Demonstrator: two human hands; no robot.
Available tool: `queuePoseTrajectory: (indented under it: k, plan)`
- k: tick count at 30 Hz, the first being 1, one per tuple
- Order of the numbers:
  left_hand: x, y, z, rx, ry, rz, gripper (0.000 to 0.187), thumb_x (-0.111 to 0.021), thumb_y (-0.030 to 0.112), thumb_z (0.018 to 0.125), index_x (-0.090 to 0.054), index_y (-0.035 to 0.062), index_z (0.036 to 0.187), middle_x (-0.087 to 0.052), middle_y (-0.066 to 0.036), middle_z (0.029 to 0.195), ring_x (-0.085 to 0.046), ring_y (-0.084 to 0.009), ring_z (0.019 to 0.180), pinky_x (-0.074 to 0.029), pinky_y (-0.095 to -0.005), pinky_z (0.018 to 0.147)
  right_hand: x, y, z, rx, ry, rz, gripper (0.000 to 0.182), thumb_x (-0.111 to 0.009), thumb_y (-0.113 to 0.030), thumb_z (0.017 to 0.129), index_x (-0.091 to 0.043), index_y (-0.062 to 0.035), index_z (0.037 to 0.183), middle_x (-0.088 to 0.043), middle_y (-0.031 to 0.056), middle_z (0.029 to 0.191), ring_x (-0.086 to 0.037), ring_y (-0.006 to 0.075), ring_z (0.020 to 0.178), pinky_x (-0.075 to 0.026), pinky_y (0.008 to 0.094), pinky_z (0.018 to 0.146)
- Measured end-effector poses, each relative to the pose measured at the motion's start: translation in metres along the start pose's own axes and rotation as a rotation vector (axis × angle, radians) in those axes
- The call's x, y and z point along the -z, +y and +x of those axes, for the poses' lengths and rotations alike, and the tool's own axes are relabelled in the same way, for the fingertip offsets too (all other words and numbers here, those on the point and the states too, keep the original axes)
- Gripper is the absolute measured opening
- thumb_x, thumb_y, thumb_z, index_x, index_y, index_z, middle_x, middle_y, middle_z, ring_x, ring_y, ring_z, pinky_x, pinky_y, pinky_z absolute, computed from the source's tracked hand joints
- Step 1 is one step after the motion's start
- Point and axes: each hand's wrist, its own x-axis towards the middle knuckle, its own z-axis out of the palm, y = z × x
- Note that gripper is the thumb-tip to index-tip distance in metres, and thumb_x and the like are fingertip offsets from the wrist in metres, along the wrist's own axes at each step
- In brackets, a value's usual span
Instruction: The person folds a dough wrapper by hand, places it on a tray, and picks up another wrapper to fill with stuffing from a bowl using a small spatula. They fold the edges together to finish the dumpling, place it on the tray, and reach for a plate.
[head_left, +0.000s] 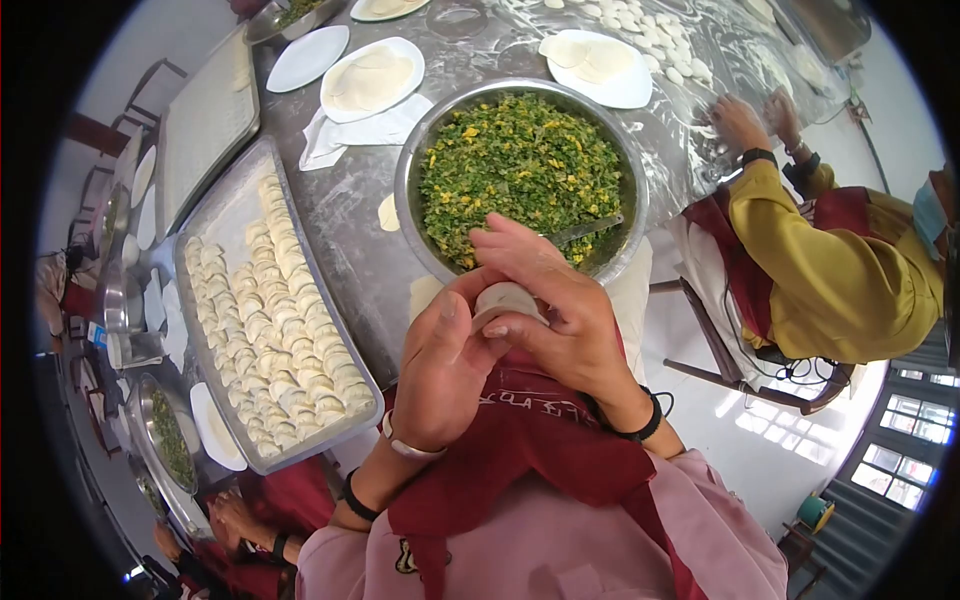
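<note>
Left hand (pixel 440 372) and right hand (pixel 562 310) meet around a folded dough piece (pixel 508 298) at frame centre, pinching it; likely soft, light and easily torn, best held by its edges. Above sits the filling bowl (pixel 634 190); left, a dumpling tray (pixel 225 218).

The table (pixel 345 215) is wearing plenty of flour (pixel 735 60) rn. The bowl (pixel 405 190) is sitting near the edge with the tray (pixel 235 208) to its left, while plates (pixel 308 60), a cloth (pixel 318 142) and dough bits (pixel 673 76) are hanging out around them.
</note>
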Motion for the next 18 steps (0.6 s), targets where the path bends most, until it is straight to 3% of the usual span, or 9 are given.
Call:
queuePoseTrajectory:
  k: [2,8,11,12,15,18]
  plan:
    - [0.001,0.003,0.000,0.003,-0.001,-0.023,0.063,-0.039,0.043,0.103,-0.034,-0.0073,0.139,-0.053,-0.014,0.126,-0.053,-0.0188,0.116,-0.042,-0.0341,0.101,-0.001,-0.001,-0.002,-0.011,0.005,-0.093,0.062,-0.077,-0.011,0.069,-0.056,0.0017,0.126,-0.059,0.0167,0.129,-0.048,0.0422,0.129,-0.043,0.0465,0.102]
    - [0.006,-0.002,0.001,-0.058,-0.017,-0.148,0.058,-0.039,0.039,0.104,-0.034,-0.0062,0.140,-0.054,-0.012,0.123,-0.055,-0.0168,0.109,-0.043,-0.0332,0.099,-0.019,0.009,-0.004,0.124,0.071,-0.402,0.069,-0.077,-0.013,0.069,-0.050,0.0017,0.131,-0.056,0.0171,0.132,-0.047,0.0427,0.128,-0.042,0.0484,0.103]
    - [0.009,-0.005,0.003,-0.051,0.032,-0.090,0.059,-0.039,0.041,0.104,-0.035,-0.0050,0.140,-0.053,-0.012,0.129,-0.055,-0.0171,0.109,-0.044,-0.0361,0.098,-0.025,0.002,0.000,0.034,0.000,-0.483,0.069,-0.076,-0.013,0.071,-0.049,0.0021,0.133,-0.055,0.0177,0.133,-0.047,0.0412,0.128,-0.041,0.0477,0.104]
    - [0.014,-0.003,0.002,-0.071,-0.013,-0.118,0.054,-0.040,0.035,0.104,-0.036,-0.0044,0.140,-0.054,-0.012,0.128,-0.055,-0.0190,0.111,-0.044,-0.0362,0.098,-0.027,0.007,-0.002,0.077,0.024,-0.439,0.072,-0.077,-0.013,0.070,-0.047,0.0014,0.135,-0.054,0.0188,0.134,-0.047,0.0403,0.129,-0.039,0.0467,0.106]
    - [0.019,0.004,-0.004,-0.069,0.080,-0.029,0.051,-0.044,0.031,0.103,-0.037,-0.0048,0.139,-0.054,-0.014,0.127,-0.055,-0.0211,0.115,-0.044,-0.0367,0.101,-0.020,-0.002,-0.003,0.011,-0.015,-0.398,0.062,-0.064,-0.030,0.086,-0.047,0.0014,0.137,-0.052,0.0195,0.137,-0.047,0.0375,0.131,-0.038,0.0443,0.108]
    - [0.038,0.031,-0.016,-0.065,0.123,0.255,0.045,-0.050,0.018,0.101,-0.039,-0.0065,0.137,-0.055,-0.016,0.124,-0.059,-0.0216,0.110,-0.049,-0.0363,0.098,-0.007,-0.004,-0.009,-0.041,0.062,-0.309,0.042,-0.052,-0.004,0.088,-0.055,0.0034,0.129,-0.058,0.0197,0.131,-0.053,0.0336,0.125,-0.038,0.0393,0.108]
